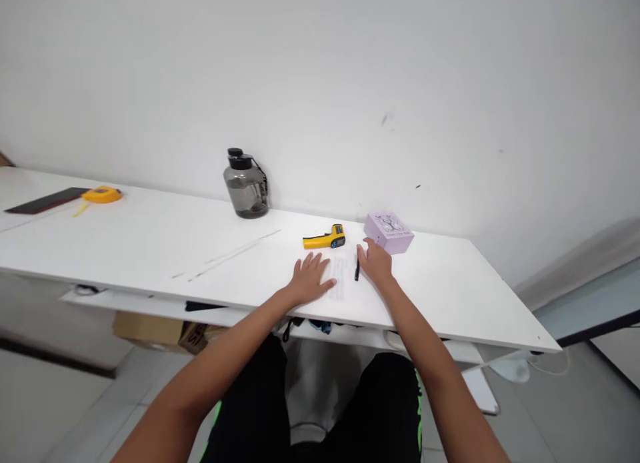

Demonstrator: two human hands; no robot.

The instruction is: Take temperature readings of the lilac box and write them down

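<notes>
My left hand point(310, 280) lies flat on the white table, fingers spread, at the left edge of a sheet of paper point(339, 279) with faint print. My right hand point(376, 259) is at the right side of the paper, thumb and index finger apart. Beside its thumb is a black pen point(357, 271); the thumb seems to touch its upper part. Just behind the paper rests a yellow infrared thermometer gun point(325, 238) on its side. A lilac box point(390, 232) with a tree design stands right behind my right hand.
A grey see-through water jug point(246, 188) with a black lid stands against the wall. Farther left on the table point(150, 249) are a yellow tape measure point(102, 195) and a dark flat bar point(47, 201). A cardboard box point(150, 331) sits below the table.
</notes>
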